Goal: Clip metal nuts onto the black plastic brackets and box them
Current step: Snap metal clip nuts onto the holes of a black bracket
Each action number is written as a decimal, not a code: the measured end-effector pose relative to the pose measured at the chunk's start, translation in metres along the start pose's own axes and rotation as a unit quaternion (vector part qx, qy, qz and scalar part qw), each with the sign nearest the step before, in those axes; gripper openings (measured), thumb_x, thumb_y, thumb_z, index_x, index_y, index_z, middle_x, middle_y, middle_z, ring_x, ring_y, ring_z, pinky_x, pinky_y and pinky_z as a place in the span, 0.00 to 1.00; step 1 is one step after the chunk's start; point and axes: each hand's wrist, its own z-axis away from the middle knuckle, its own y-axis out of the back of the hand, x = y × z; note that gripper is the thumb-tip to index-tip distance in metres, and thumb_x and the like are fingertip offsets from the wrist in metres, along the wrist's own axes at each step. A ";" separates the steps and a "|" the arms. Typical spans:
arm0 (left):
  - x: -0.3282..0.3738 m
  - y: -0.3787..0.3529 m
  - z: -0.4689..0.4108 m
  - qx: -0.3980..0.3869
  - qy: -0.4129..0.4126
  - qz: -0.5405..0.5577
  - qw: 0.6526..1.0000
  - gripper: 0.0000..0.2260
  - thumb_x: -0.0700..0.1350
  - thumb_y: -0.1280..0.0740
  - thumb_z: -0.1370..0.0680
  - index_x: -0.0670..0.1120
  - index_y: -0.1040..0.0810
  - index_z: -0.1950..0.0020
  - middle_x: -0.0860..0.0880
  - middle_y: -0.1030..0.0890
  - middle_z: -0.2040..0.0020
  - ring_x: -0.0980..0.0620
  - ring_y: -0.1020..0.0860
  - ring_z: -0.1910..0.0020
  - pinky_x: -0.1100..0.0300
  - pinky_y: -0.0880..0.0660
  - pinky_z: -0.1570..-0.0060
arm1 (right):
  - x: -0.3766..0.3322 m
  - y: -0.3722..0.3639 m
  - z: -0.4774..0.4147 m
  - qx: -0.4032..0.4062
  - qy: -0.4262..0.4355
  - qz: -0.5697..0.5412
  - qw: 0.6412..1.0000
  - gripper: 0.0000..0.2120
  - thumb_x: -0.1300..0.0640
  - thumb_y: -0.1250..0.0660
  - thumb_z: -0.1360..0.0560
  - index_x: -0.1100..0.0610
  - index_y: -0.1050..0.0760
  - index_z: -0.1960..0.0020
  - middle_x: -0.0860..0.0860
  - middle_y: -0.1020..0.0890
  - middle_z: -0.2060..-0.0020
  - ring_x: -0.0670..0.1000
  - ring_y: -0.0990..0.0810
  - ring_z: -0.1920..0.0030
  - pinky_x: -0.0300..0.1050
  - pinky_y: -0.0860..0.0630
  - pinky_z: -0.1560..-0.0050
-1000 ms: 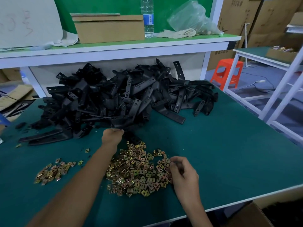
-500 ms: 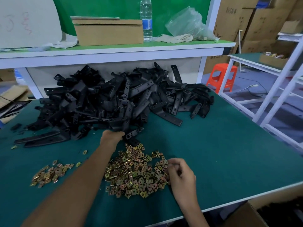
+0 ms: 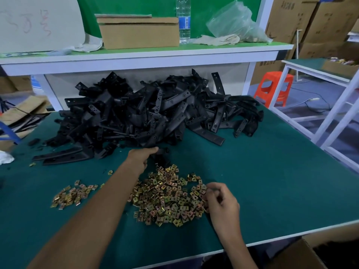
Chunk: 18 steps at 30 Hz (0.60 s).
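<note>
Hands first: left hand reaches to the near edge of the bracket pile, fingers curled round the end of one black bracket. Right hand rests at the right edge of the main nut heap, fingertips drawn together against the thumb. I cannot tell whether a nut sits between them.

Location: gripped bracket lies on the green surface, between the pile and the nut heap, touching the pile's near edge.

Risks, my judgement:
- Brackets are interlocked. Pulling this one could drag neighbours down onto the nuts, caused by hooked arms in the tangle.
- Bracket end passes just above the heap's far edge. A low pull would sweep nuts across the surface.
- Nuts lie overlapped, so a blind pinch may lift two.

Orientation: the visible stub projects rightward from my left fist, so the long axis reads roughly left to right. The rest is hidden, so I cannot tell which end carries the clip seat.

Cardboard box waits below the near right corner.
</note>
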 end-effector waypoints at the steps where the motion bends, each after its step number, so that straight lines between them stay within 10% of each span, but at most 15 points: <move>1: 0.001 0.004 0.008 -0.008 0.006 0.036 0.999 0.18 0.46 0.21 0.28 0.41 0.22 0.43 0.47 0.26 0.62 0.52 0.29 0.64 0.60 0.27 0.62 | 0.001 0.000 0.000 -0.003 -0.005 -0.001 1.000 0.11 0.59 0.32 0.20 0.43 0.20 0.53 0.48 0.18 0.65 0.46 0.19 0.63 0.36 0.25 0.63; 8: -0.010 0.019 0.098 -0.107 -0.182 0.107 0.972 0.02 0.40 0.30 0.22 0.46 0.19 0.54 0.47 0.18 0.59 0.51 0.21 0.63 0.57 0.25 0.61 | -0.011 0.002 0.004 -0.005 -0.020 -0.054 0.998 0.03 0.41 0.31 0.24 0.36 0.20 0.51 0.44 0.16 0.60 0.43 0.18 0.60 0.35 0.23 0.61; 11: -0.025 0.012 0.136 -0.250 -0.199 -0.053 0.946 0.04 0.47 0.30 0.25 0.48 0.17 0.56 0.50 0.18 0.60 0.52 0.21 0.59 0.56 0.25 0.54 | -0.011 0.001 0.005 -0.025 -0.058 -0.147 0.987 0.26 0.27 0.26 0.37 0.44 0.17 0.48 0.47 0.15 0.61 0.43 0.20 0.64 0.39 0.23 0.66; 15: -0.043 -0.009 0.148 -0.367 -0.154 -0.195 0.897 0.09 0.53 0.33 0.22 0.51 0.16 0.50 0.49 0.14 0.51 0.49 0.17 0.49 0.52 0.25 0.44 | -0.005 0.004 0.004 -0.029 -0.070 -0.225 0.971 0.30 0.33 0.22 0.35 0.50 0.17 0.40 0.46 0.13 0.49 0.46 0.16 0.49 0.37 0.21 0.56; 18: -0.048 -0.025 0.134 -0.288 -0.241 -0.297 0.878 0.13 0.58 0.41 0.17 0.59 0.16 0.49 0.58 0.15 0.51 0.60 0.18 0.50 0.59 0.25 0.48 | -0.004 0.004 0.001 -0.001 -0.096 -0.243 0.965 0.20 0.40 0.28 0.29 0.47 0.17 0.40 0.50 0.14 0.46 0.52 0.17 0.45 0.42 0.21 0.56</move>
